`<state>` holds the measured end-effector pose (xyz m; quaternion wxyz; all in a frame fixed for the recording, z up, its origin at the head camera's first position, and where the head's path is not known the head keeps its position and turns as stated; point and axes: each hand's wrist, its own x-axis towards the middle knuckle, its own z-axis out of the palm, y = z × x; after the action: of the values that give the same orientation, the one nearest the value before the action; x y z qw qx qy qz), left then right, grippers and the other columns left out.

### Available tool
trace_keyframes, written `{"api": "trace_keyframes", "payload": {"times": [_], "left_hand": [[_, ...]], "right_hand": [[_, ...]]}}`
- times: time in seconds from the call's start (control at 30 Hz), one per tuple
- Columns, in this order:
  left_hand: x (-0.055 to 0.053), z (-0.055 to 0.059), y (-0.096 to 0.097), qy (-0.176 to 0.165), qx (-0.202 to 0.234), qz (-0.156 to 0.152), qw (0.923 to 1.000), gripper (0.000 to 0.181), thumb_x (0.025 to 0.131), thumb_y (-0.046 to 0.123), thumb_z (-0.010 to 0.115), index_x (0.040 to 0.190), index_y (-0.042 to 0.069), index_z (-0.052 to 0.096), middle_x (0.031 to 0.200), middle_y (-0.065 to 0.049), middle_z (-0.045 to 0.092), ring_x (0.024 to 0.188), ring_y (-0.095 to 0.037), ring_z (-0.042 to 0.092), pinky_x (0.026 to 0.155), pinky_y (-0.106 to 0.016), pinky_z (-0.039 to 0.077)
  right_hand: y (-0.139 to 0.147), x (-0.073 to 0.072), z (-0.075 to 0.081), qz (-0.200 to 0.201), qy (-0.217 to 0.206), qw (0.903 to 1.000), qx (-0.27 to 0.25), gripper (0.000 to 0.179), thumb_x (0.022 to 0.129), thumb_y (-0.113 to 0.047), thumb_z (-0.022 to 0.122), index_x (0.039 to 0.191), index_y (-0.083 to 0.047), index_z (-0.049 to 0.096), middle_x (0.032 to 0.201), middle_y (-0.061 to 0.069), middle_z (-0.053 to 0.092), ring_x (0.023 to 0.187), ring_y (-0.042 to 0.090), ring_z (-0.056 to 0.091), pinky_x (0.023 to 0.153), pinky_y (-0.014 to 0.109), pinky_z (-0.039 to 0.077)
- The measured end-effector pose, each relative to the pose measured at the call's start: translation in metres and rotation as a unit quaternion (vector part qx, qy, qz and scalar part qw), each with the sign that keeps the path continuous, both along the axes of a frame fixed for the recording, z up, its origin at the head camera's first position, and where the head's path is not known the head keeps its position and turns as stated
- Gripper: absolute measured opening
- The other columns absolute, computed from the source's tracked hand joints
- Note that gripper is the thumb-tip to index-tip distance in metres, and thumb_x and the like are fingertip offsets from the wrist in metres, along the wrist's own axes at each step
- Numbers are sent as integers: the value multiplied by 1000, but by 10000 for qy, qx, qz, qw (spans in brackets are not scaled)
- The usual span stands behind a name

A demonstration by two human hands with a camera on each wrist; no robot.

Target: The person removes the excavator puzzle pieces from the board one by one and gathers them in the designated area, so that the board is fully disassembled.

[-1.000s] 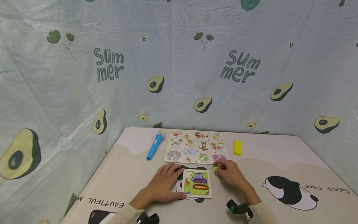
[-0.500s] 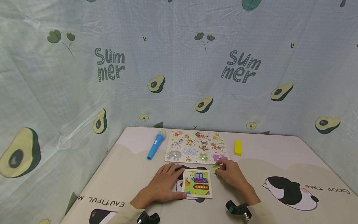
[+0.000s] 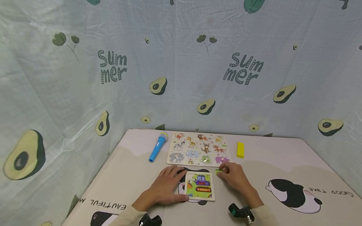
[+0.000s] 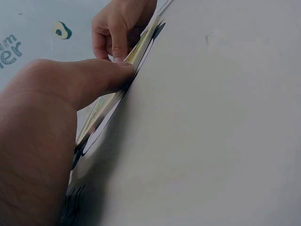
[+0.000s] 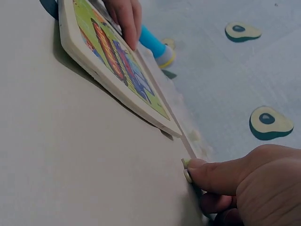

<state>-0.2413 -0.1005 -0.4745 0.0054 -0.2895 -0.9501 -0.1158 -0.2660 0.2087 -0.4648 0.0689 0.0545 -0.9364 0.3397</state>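
Left hand (image 3: 166, 186): spread, thumb and fingers touching the framed puzzle (image 3: 199, 185)
Right hand (image 3: 235, 178): pinching a green piece (image 3: 217, 171) just beside the puzzle's far right corner
Framed puzzle: on the bench (image 3: 271, 163), between the hands
Animal board (image 3: 198, 148): beyond the puzzle, between blue microphone (image 3: 157, 149) and yellow block (image 3: 240, 150)

The puzzle board (image 3: 199, 185) is square, with a pale rim around a bright green picture, in which a purple-blue vehicle stands on an orange track. It lies flat on the bench (image 3: 282, 163), between the two grips, its left side touching the left grip (image 3: 167, 189). The green piece (image 3: 218, 171) is small and thin, pinched in the right grip (image 3: 234, 177), which partly hides it, near the board but apart.
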Motion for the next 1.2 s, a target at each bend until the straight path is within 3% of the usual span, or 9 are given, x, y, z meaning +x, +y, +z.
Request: {"api": "trace_keyframes", "payload": {"times": [0.23, 0.43, 0.73, 1.0, 1.2], "left_hand": [[0, 0, 1, -14, -17, 21, 10000, 96, 80, 85, 52, 155, 25, 43, 159, 2, 38, 148, -27, 28, 121, -54, 24], [1, 1, 1, -24, -18, 0, 10000, 97, 80, 84, 52, 155, 24, 43, 159, 1, 38, 148, -27, 28, 121, -54, 23], [0, 0, 0, -32, -38, -8, 10000, 97, 80, 86, 50, 155, 24, 43, 158, 1, 38, 148, -27, 28, 121, -54, 24], [1, 0, -1, -75, -55, 17, 10000, 97, 81, 85, 50, 156, 24, 42, 159, 1, 38, 148, -27, 29, 121, -54, 23], [1, 1, 0, -40, -31, -3, 10000, 96, 82, 84, 51, 155, 24, 43, 158, 1, 38, 148, -26, 29, 121, -53, 23]], "right_hand": [[1, 1, 1, 68, 19, 10000, 35, 21, 86, -14, 81, 103, -6, 72, 70, 0, 53, 67, 15, 47, 58, 26, 36], [-5, 2, 10, 80, -25, 9998, -182, 26, 89, -15, 78, 113, -8, 68, 73, 1, 52, 68, 16, 48, 57, 24, 40], [-31, 8, 28, 570, 242, 9963, -590, 25, 90, -12, 76, 114, -6, 69, 73, 0, 50, 68, 15, 47, 56, 22, 39], [-49, 12, 21, 811, 314, 9953, -435, 20, 90, -9, 76, 110, -10, 72, 78, -4, 53, 75, 14, 49, 63, 22, 45], [-59, 15, 17, 1237, 313, 9916, -226, 17, 92, -11, 74, 110, -10, 72, 81, -6, 55, 74, 13, 49, 63, 22, 45]]}}
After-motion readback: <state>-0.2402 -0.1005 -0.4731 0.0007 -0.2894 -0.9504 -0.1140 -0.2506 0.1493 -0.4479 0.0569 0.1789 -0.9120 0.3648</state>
